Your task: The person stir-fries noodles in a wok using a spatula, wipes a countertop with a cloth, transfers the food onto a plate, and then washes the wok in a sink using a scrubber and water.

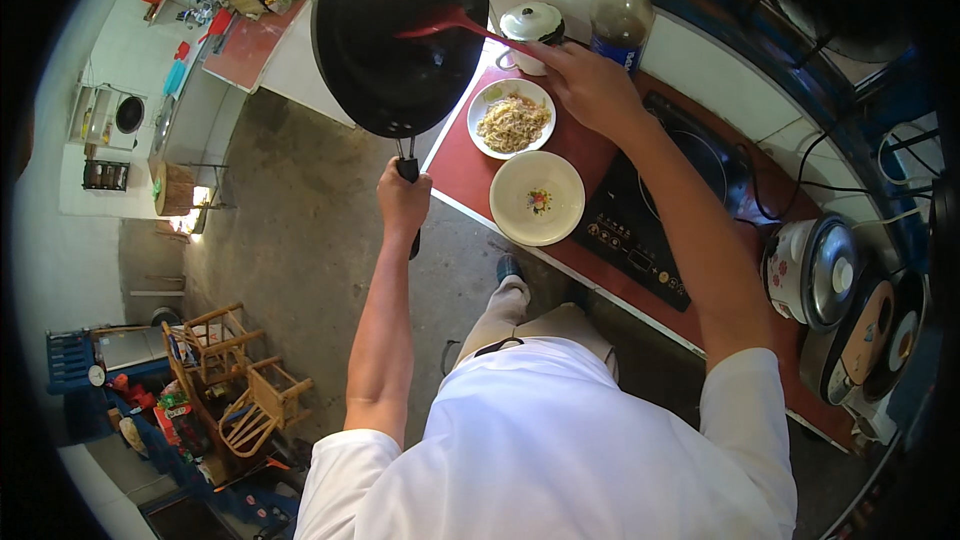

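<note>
My left hand point(403, 199) grips the black handle of a dark frying pan point(367, 67), which is lifted over the floor beyond the counter's edge. A red spatula point(491, 34) is in my right hand point(592, 86), its head over the inside of the pan. Just below my right hand, a white plate point(475, 120) holds shredded food point(514, 124). Beside it, near the counter's edge, stands a cream bowl point(510, 221) with a flower print on its bottom and no food in it. My right forearm passes over a black induction cooktop point(637, 232) and hides part of it.
Behind the plate stand a lidded white enamel pot point(531, 22) and a large Pepsi bottle point(622, 15) of dark contents. A steel-lidded pot point(814, 270) and a rice cooker point(855, 337) occupy the red counter's point(457, 169) right end. Cables run along the wall. Wooden chairs point(270, 397) lie lower left.
</note>
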### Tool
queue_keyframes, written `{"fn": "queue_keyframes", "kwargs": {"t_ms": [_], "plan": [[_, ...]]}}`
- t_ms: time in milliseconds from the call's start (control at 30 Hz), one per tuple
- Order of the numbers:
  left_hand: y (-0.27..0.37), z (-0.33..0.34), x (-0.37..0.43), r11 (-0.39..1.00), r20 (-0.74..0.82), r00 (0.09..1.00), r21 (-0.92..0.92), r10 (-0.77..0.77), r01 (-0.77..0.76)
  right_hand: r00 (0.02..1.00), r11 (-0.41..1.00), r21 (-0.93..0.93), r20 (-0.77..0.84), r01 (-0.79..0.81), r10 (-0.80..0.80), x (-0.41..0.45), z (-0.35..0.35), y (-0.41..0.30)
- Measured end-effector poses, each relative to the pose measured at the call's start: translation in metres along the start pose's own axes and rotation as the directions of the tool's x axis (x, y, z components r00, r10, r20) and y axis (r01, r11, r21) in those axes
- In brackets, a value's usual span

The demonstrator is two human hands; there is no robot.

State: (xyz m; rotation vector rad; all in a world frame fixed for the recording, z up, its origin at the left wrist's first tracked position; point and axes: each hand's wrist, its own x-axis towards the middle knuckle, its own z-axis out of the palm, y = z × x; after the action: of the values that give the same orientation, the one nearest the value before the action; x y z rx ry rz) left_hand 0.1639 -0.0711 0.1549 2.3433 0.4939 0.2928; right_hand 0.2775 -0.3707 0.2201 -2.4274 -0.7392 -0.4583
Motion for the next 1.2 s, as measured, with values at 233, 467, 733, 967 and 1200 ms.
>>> {"fn": "queue_keyframes", "kwargs": {"t_ms": [233,467,733,967,1200], "plan": [[0.024,0.005,-0.023,0.991,-0.057,0.993,0.086,0.106,-0.101,0.97,0.972,-0.219,0.207,-0.081,0.127,-0.018,0.032,0.002],[0.031,0.008,-0.033,0.991,-0.102,0.989,0.096,0.107,-0.098,0.94,0.964,-0.237,0.287,-0.119,0.187,-0.09,0.002,0.024],[0.034,-0.01,-0.054,0.955,0.19,0.971,-0.232,-0.143,0.186,0.758,0.49,0.578,0.495,-0.653,0.426,-0.118,-0.006,0.003],[0.012,-0.053,-0.091,0.572,0.554,0.783,-0.558,-0.283,0.601,0.807,0.532,0.623,0.541,-0.573,0.236,-0.079,0.028,-0.09],[-0.075,-0.096,-0.118,0.284,0.672,0.694,-0.634,-0.257,0.719,0.879,0.874,0.433,0.476,-0.223,-0.012,-0.028,0.118,-0.173]]}}
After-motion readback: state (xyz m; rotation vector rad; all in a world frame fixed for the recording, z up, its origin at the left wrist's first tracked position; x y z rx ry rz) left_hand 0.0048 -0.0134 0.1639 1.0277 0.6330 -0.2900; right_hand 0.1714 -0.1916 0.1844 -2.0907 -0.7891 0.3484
